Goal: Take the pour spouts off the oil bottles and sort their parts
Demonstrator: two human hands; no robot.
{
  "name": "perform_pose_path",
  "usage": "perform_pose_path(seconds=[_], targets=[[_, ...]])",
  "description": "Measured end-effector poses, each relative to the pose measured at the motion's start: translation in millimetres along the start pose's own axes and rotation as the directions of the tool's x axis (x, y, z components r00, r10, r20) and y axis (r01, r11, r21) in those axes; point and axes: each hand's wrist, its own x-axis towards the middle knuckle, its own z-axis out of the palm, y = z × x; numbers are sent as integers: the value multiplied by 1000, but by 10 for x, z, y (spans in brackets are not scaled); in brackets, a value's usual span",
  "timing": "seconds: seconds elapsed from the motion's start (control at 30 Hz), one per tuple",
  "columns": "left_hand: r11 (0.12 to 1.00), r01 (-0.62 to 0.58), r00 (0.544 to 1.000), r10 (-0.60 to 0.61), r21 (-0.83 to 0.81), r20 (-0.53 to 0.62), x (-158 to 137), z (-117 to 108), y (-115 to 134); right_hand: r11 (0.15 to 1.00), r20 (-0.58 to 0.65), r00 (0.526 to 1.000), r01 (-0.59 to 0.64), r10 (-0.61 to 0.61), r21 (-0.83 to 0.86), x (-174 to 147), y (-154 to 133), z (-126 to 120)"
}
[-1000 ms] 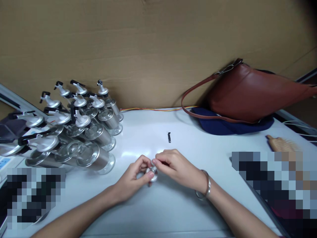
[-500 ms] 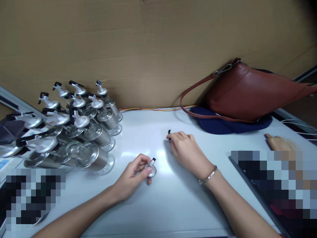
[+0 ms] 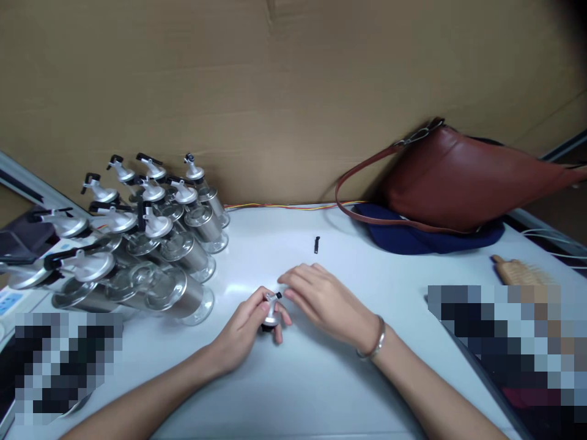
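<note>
A: What does the left hand (image 3: 247,327) hold?

B: A small silver cap (image 3: 270,313) with a black spout, pinched between thumb and fingers just above the white table (image 3: 321,379).

A: And the right hand (image 3: 321,299)?

B: Its fingers lie loosely spread, tips at the cap's spout; whether they grip it cannot be told. A bracelet (image 3: 375,343) sits on that wrist.

A: Anything nearby?

B: A small black piece (image 3: 316,244) lies farther back. Capped bottles (image 3: 151,244) cluster at the left, a brown bag (image 3: 463,180) at the right.
</note>
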Motion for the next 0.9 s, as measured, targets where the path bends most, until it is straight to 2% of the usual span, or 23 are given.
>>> perform_pose_path(seconds=[0.13,0.5,0.9], targets=[[998,-16,1000,16,54,-3,8,0,4,994,14,997,76,-78,72,8,-108,62],[997,10,1000,-12,82,26,-3,24,71,986,123,992,-23,3,166,-19,-105,9],[998,31,999,-31,53,5,0,15,40,990,82,996,-55,44,133,-8,-138,0]])
